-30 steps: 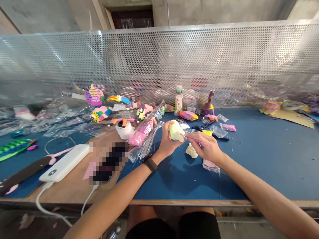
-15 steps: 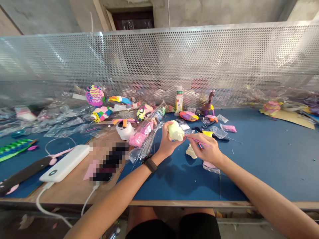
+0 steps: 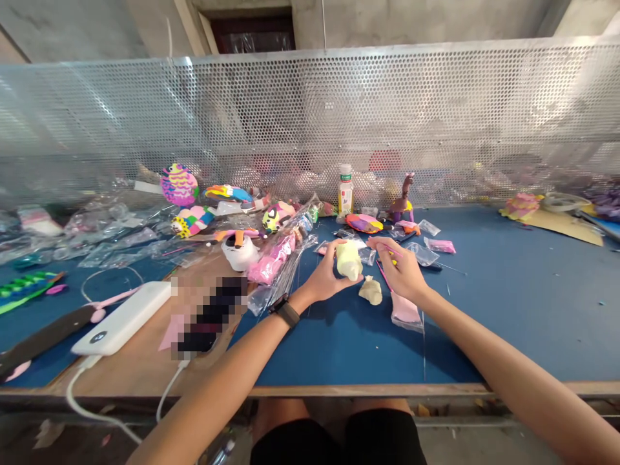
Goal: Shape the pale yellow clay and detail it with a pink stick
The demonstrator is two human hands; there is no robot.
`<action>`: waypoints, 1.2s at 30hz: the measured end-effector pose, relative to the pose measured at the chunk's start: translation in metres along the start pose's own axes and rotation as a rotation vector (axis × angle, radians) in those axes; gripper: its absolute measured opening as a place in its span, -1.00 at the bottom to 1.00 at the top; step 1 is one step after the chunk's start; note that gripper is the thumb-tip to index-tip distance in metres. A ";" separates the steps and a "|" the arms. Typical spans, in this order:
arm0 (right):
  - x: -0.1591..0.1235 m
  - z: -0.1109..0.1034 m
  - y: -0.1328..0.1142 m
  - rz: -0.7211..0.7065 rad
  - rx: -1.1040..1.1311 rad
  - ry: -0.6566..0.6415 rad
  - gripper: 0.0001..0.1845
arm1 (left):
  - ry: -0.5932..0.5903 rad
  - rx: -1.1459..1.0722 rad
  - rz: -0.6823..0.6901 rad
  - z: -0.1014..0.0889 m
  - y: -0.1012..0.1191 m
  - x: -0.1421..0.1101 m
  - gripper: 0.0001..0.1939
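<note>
My left hand (image 3: 323, 276) is closed around a pale yellow clay figure (image 3: 348, 259), held just above the blue table (image 3: 508, 303). My right hand (image 3: 400, 270) pinches a thin pink tool (image 3: 390, 247) beside the figure, its tip a little to the right of the clay. A second pale lump of clay (image 3: 371, 290) lies on the table below and between my hands. A pink packet in clear plastic (image 3: 405, 310) lies under my right wrist. A dark watch (image 3: 285, 312) is on my left wrist.
Finished colourful clay figures (image 3: 180, 185), clear bags and a small bottle (image 3: 345, 189) crowd the back left and middle. A white power bank (image 3: 122, 317) with its cable lies on a brown board at the left. A perforated metal screen (image 3: 387, 116) walls the far edge.
My left hand has lowered the clay figure and turned it upright. My right hand has drawn the pink tool away from the clay and moved up and slightly right.
</note>
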State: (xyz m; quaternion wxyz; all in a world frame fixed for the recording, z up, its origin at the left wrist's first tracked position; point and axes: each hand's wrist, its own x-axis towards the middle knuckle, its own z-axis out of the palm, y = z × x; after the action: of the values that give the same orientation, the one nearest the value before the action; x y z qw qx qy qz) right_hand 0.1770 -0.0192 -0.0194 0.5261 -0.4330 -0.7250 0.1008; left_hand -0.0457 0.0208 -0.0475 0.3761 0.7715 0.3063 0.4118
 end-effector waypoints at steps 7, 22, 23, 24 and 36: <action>0.002 0.002 0.032 -0.074 -0.158 -0.181 -0.71 | -0.100 0.340 0.154 -0.033 -0.008 0.003 -0.28; 0.003 -0.003 0.037 0.034 -0.240 -0.275 -0.68 | -0.123 0.216 -0.031 -0.062 -0.006 0.003 -0.28; 0.003 -0.003 0.037 0.041 -0.237 -0.273 -0.67 | -0.097 0.216 -0.039 -0.060 -0.005 0.003 -0.29; 0.003 -0.003 0.037 0.046 -0.230 -0.268 -0.66 | -0.076 0.215 -0.042 -0.058 -0.004 0.004 -0.30; 0.003 -0.004 0.016 0.044 -0.090 -0.215 -0.61 | -0.006 -0.180 -0.129 -0.033 -0.001 0.009 -0.42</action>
State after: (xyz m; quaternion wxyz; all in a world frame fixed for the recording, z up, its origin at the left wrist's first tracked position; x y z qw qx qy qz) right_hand 0.1891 -0.0084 -0.0252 0.4228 -0.4585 -0.7715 0.1256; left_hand -0.0706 0.0389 -0.0320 0.4707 0.7145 0.3160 0.4100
